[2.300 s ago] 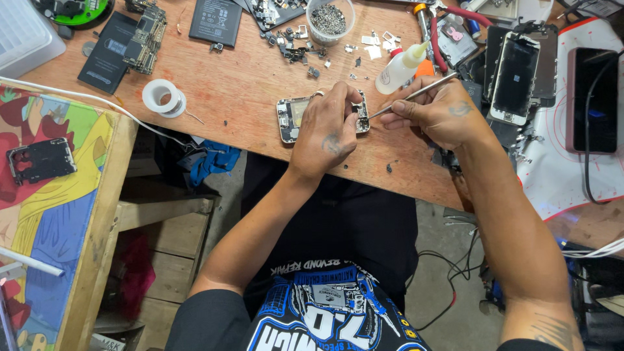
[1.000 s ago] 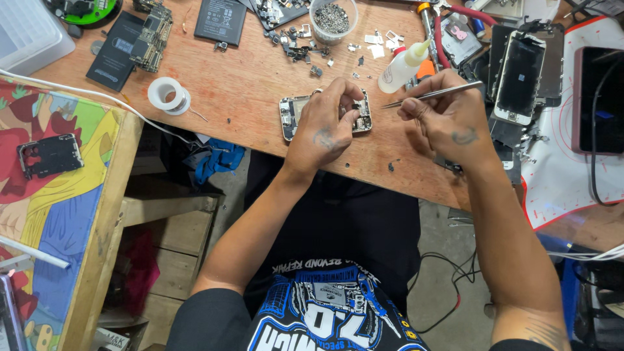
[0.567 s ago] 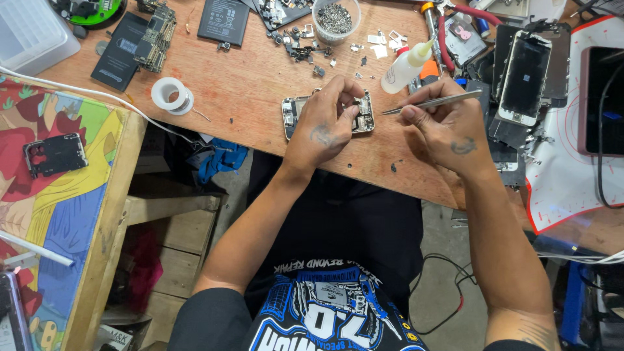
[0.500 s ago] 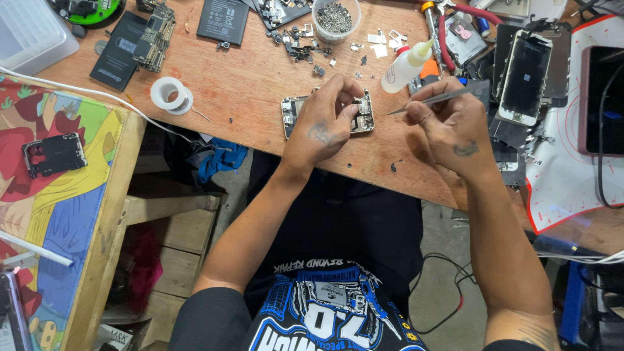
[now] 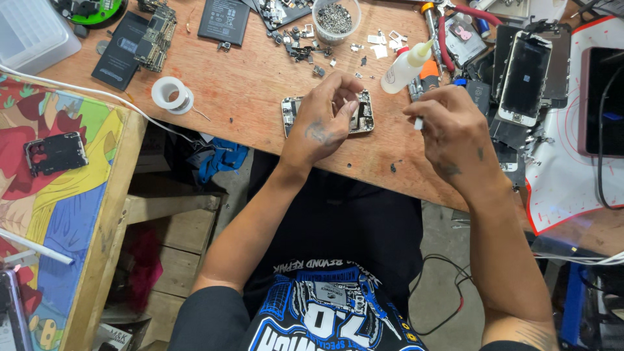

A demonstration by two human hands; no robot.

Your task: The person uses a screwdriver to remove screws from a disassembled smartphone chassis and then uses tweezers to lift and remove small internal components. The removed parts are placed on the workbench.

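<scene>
The opened phone (image 5: 328, 116) lies flat on the wooden workbench (image 5: 253, 91), near its front edge, with the back cover off and the inner parts showing at both ends. The left hand (image 5: 325, 117) rests on top of the opened phone and hides its middle; the fingers are curled together, with the fingertips (image 5: 351, 106) pressing near the right end of it, so it seems the hand keeps the device steady. To the right of the opened phone, the right hand (image 5: 448, 123) is lifted a little above the bench, fingers pinched closed around a thin tool (image 5: 419, 122) of which only a small pale end shows; I cannot tell what kind of tool it is. Judging from this, the disassembly is well advanced: the phone is open, and many small loose parts (image 5: 302, 49) lie behind the opened phone, next to a clear cup of screws (image 5: 336, 18). The phone is not yet closed again, and no cover sits on it. Just right and behind the opened phone stands a small white squeeze bottle (image 5: 404, 65). Far left of it lies a roll of white tape (image 5: 171, 94), and behind that a black battery (image 5: 224, 19). Further right of the opened phone lies another phone (image 5: 523, 78), screen up.
</scene>
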